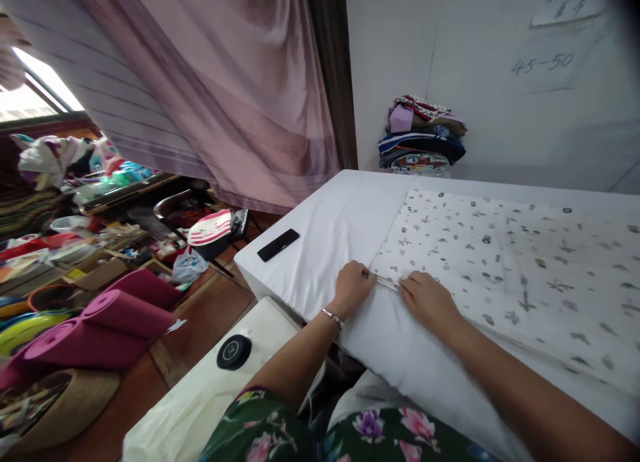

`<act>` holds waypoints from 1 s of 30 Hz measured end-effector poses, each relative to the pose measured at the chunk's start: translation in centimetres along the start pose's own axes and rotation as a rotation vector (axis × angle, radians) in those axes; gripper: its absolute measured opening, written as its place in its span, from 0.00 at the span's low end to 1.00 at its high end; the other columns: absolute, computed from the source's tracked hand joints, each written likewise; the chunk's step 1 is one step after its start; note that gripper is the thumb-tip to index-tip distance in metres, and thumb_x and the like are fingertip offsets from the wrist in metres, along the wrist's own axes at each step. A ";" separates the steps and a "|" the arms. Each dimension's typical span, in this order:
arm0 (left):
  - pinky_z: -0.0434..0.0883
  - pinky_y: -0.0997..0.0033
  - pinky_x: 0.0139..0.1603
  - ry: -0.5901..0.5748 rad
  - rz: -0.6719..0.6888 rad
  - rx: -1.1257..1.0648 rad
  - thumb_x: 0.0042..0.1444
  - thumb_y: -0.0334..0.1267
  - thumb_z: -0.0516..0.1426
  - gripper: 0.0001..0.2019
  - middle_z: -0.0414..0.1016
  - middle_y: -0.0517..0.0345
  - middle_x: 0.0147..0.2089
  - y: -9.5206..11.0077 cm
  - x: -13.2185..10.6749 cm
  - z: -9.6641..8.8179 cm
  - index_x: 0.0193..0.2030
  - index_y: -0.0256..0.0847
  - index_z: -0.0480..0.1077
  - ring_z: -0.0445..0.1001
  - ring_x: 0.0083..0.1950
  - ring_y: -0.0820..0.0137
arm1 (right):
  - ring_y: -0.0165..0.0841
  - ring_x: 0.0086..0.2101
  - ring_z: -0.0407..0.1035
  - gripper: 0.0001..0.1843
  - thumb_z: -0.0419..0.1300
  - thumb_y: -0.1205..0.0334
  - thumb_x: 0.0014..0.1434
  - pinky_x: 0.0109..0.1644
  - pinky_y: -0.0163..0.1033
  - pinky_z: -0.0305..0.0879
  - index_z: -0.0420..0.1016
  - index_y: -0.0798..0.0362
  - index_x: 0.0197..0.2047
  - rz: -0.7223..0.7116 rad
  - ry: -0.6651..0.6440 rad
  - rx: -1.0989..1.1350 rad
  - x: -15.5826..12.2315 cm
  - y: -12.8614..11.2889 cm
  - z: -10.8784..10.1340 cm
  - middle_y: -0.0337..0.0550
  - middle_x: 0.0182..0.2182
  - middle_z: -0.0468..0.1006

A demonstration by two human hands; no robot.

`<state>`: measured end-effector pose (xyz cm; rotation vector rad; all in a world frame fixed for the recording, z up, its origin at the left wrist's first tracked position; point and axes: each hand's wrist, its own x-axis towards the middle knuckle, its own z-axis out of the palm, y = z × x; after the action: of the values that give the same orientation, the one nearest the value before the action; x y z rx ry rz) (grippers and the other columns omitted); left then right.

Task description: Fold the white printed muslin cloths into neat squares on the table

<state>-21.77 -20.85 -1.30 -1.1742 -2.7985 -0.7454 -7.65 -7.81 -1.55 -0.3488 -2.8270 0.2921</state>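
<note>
A white cloth printed with small grey and brown motifs point(480, 249) lies flat and layered on the white-covered table point(330, 222). At its near left corner, my left hand point(354, 285) pinches the edge between closed fingers; a bracelet circles that wrist. A short way to the right along the same edge, my right hand point(425, 295) has its fingers bent and pressed on the cloth. A narrow strip of hem shows between the two hands. The fingertips of both are partly hidden.
A black phone point(279, 245) lies on the table's left part. Folded fabrics point(423, 135) are stacked by the far wall. A round black object point(234, 352) sits on a cream surface near my left arm. Pink rolled mats point(105, 322) and a chair point(200, 229) stand left.
</note>
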 end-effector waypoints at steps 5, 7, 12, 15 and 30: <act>0.63 0.71 0.35 0.010 -0.069 -0.147 0.51 0.37 0.56 0.04 0.71 0.58 0.31 0.2 -0.1 0.0 0.30 0.39 0.69 0.69 0.33 0.70 | 0.34 0.38 0.64 0.11 0.49 0.61 0.62 0.36 0.35 0.55 0.72 0.54 0.36 -0.019 -0.093 0.043 2.5 -1.1 0.0 0.44 0.35 0.70; 0.62 0.73 0.32 -0.007 -0.112 -0.235 0.51 0.37 0.56 0.04 0.72 0.60 0.29 0.3 -0.2 0.1 0.30 0.40 0.69 0.68 0.31 0.71 | 0.34 0.39 0.64 0.11 0.50 0.59 0.62 0.35 0.35 0.55 0.71 0.53 0.38 -0.013 -0.110 0.071 3.4 -1.5 0.4 0.44 0.37 0.70; 0.62 0.74 0.31 0.008 -0.160 -0.398 0.52 0.37 0.56 0.03 0.72 0.61 0.29 0.4 0.1 0.4 0.31 0.41 0.67 0.69 0.30 0.72 | 0.34 0.39 0.65 0.12 0.48 0.58 0.62 0.35 0.35 0.55 0.71 0.51 0.40 0.034 -0.097 0.164 4.5 -1.6 1.5 0.43 0.36 0.71; 0.64 0.74 0.33 -0.015 -0.178 -0.511 0.51 0.37 0.57 0.04 0.73 0.61 0.30 0.2 0.4 0.6 0.32 0.41 0.68 0.70 0.31 0.72 | 0.32 0.37 0.66 0.12 0.48 0.58 0.62 0.35 0.35 0.55 0.71 0.51 0.39 0.052 -0.085 0.238 4.6 -1.2 1.8 0.42 0.35 0.71; 0.65 0.75 0.31 -0.020 -0.318 -0.836 0.46 0.35 0.58 0.04 0.73 0.60 0.27 0.4 0.8 1.2 0.29 0.38 0.69 0.70 0.30 0.73 | 0.32 0.33 0.66 0.14 0.46 0.58 0.60 0.37 0.37 0.59 0.71 0.51 0.33 0.062 0.010 0.475 5.1 0.0 2.4 0.40 0.32 0.73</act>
<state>-21.84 -19.53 -2.04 -0.7417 -2.7593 -2.0618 -13.15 -6.86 -2.52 -0.3279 -2.6264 0.9450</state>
